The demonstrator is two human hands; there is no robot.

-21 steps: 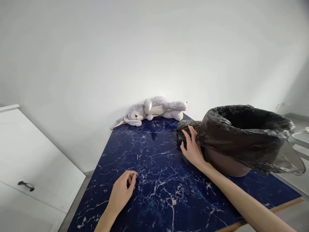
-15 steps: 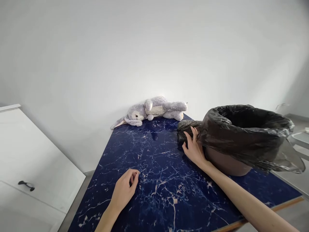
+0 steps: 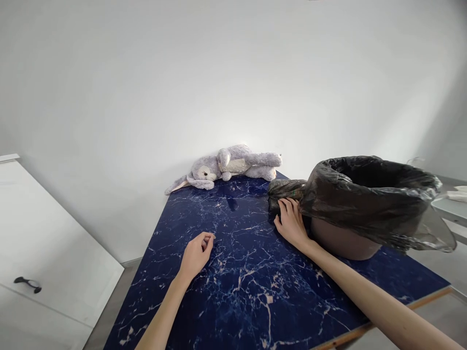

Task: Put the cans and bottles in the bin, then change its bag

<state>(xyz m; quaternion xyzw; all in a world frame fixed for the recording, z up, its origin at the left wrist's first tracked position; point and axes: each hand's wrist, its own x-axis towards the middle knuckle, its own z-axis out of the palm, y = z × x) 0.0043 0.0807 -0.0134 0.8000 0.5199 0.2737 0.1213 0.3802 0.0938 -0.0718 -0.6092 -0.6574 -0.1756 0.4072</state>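
My right hand (image 3: 292, 223) rests against a dark, shiny plastic bundle (image 3: 286, 187), which looks like a roll of bin bags. Its fingertips touch the front of the bundle, while the thumb stays apart; I see no firm grip. Just right of that hand stands an upright brown bin (image 3: 343, 240), its rim covered by a black bin bag (image 3: 365, 209) folded over the outside. My left hand (image 3: 197, 253) hovers over or rests on the left part of the table, with curled fingers and nothing visible in them.
A grey plush rabbit (image 3: 233, 165) lies on its side along the back of the blue marbled table (image 3: 237, 272), by the wall. At left is a white cabinet (image 3: 54, 243) with a dark handle. Beyond the bin a white surface (image 3: 447, 206) shows.
My right hand's fingers have drawn closer together and come down on the dark bundle. My left hand has moved forward and slightly right. The bin and rabbit stay in place on the table.
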